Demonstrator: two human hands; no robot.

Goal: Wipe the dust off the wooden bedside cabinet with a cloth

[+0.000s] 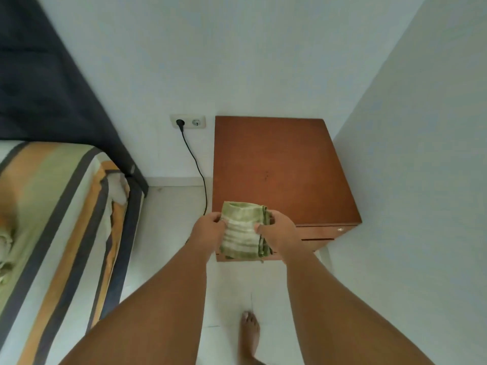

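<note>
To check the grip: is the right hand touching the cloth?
Touching. The head view shows the right hand with fingers wrapped around the cloth's right edge.

Soft even light, wide-angle edge distortion

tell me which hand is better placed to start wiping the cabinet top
Right, probably. Both hands hold the folded cloth, but the right hand is over the cabinet front edge, while the left hand sits at its left corner.
</note>
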